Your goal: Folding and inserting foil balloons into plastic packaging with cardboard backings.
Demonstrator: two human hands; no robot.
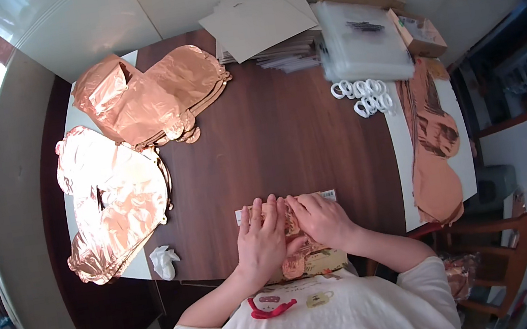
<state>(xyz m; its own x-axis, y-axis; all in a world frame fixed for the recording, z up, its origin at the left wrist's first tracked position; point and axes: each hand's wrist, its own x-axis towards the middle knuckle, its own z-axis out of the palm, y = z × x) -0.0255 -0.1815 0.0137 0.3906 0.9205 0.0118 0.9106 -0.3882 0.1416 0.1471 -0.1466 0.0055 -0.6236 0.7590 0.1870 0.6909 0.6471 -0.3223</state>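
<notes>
A rose-gold foil balloon (294,267), flat and partly folded, lies at the near edge of the brown table in front of me. Beneath it shows a printed sheet (333,259) with a pale border strip peeking out past my fingers. My left hand (262,238) presses flat on the foil, fingers stretched away from me. Beside it, my right hand (324,221) rests on the foil's right part with its fingers extended and angled inward. Both palms hide much of the foil and sheet, and neither hand grips anything.
Stacked rose-gold foil balloons (151,96) and a shinier stack (115,200) cover the left side. A crumpled white tissue (164,262) lies front left. Grey cards (260,25), clear plastic bags (361,41), white ribbon rolls (362,92) and long foil balloons (434,166) occupy the back and right.
</notes>
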